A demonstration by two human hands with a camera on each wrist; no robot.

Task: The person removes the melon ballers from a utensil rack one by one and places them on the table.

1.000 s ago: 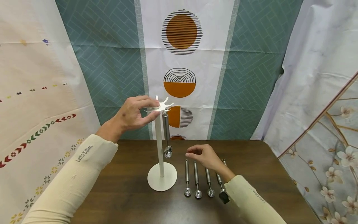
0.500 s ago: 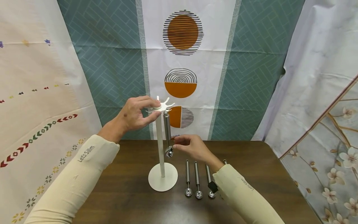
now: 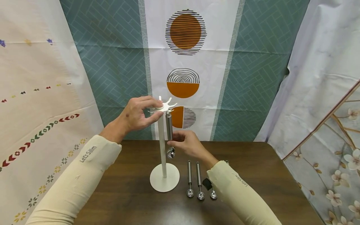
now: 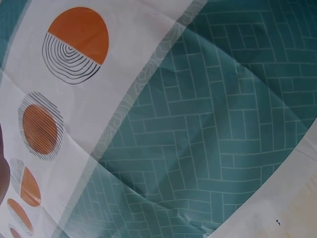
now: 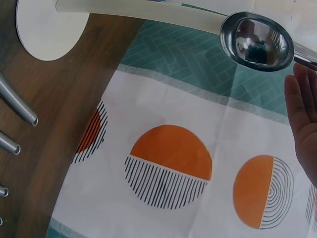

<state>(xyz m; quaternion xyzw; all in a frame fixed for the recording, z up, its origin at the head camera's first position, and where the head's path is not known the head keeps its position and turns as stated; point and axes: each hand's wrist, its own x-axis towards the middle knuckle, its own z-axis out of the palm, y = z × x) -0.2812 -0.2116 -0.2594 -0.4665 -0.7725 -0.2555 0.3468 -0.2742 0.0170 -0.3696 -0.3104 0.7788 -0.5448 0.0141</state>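
A white stand with several hooked arms point(image 3: 166, 106) is gripped at its top by my left hand point(image 3: 135, 114), fingers above and thumb below. From one hook hangs a steel scoop point(image 3: 169, 122), handle up; its round bowl point(image 5: 257, 42) fills the top of the right wrist view. My right hand point(image 3: 185, 142) is at the lower handle of the scoop, with the thumb across its neck in the head view. In the right wrist view the fingers point(image 5: 299, 101) look straight, tips right at the handle. The left wrist view shows only a sliver of the hand at its edge.
Several similar scoops point(image 3: 189, 175) lie side by side on the brown table point(image 3: 123, 190), right of the stand's round base point(image 3: 164, 181). My right forearm covers some of them. A patterned curtain point(image 3: 253, 93) hangs behind, and light cloths border both sides.
My right hand has moved left and up from the right, over the lying scoops, to the hanging scoop's handle. The left hand keeps its place on the stand.
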